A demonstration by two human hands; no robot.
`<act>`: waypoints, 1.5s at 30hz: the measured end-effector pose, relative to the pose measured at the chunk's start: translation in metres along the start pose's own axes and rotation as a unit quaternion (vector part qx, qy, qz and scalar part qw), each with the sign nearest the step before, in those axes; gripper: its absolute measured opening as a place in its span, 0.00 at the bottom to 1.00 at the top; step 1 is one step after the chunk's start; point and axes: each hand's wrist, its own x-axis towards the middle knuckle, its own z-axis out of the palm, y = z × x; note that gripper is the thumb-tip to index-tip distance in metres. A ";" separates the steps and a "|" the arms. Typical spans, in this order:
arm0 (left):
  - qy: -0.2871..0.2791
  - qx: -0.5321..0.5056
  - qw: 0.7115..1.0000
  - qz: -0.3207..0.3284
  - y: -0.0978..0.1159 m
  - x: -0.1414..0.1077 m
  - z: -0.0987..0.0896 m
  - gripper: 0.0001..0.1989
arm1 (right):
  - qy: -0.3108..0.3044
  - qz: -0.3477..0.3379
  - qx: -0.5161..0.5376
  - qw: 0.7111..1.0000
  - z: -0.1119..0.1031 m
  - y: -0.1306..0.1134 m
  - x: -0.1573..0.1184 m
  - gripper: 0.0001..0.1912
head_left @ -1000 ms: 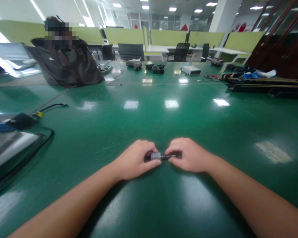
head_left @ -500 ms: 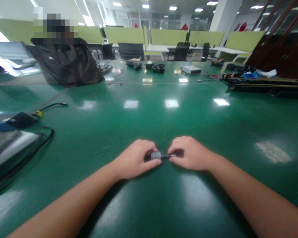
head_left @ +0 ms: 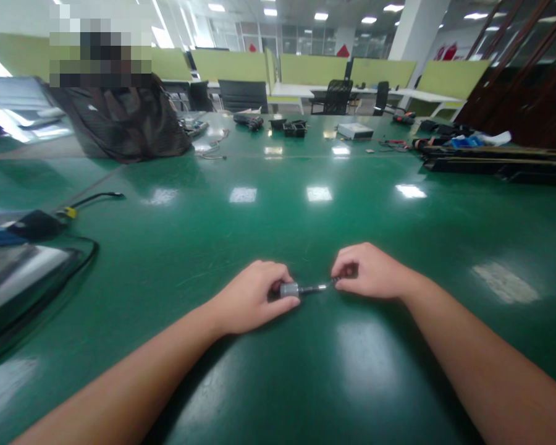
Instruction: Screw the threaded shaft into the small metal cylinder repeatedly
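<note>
while the left hand point(head_left: 250, 300) grips a short grey cylinder with a slim dark shaft point(head_left: 289, 290) between thumb and curled fingers, the right hand point(head_left: 370, 272) pinches a small dark coiled piece point(head_left: 335, 280) just beyond the shaft's tip. both well in from the glossy green worktop's point(head_left: 278, 228) far edge.

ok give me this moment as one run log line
left hand: holds grey cylinder with thin shaft | right hand: pinches small dark piece near shaft tip | surface: green table
</note>
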 end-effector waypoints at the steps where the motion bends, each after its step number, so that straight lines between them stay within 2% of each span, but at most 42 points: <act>1: 0.000 0.000 1.000 0.000 0.000 0.000 0.000 0.11 | -0.003 0.000 0.005 1.000 -0.001 0.000 0.000 0.04; 7: 0.000 -0.002 1.000 0.000 -0.001 -0.002 0.000 0.11 | -0.024 -0.007 0.026 0.999 0.005 -0.013 0.002 0.04; 13: 0.016 -0.005 1.000 0.000 -0.004 0.001 0.004 0.11 | 0.027 -0.057 0.028 0.998 0.029 -0.029 0.012 0.06; 17: 0.019 -0.001 1.000 0.000 -0.004 0.002 0.006 0.13 | 0.020 -0.067 0.013 0.997 0.037 -0.033 0.013 0.07; 20: 0.017 -0.011 1.000 0.013 -0.004 0.002 0.005 0.15 | 0.018 -0.076 0.005 0.997 0.037 -0.031 0.012 0.07; 27: 0.016 -0.018 1.000 0.014 -0.003 0.002 0.003 0.10 | 0.021 -0.092 -0.004 0.996 0.037 -0.030 0.012 0.06; 45: 0.007 -0.005 1.000 0.005 -0.003 0.001 0.003 0.13 | 0.034 -0.120 -0.006 0.992 0.037 -0.028 0.010 0.07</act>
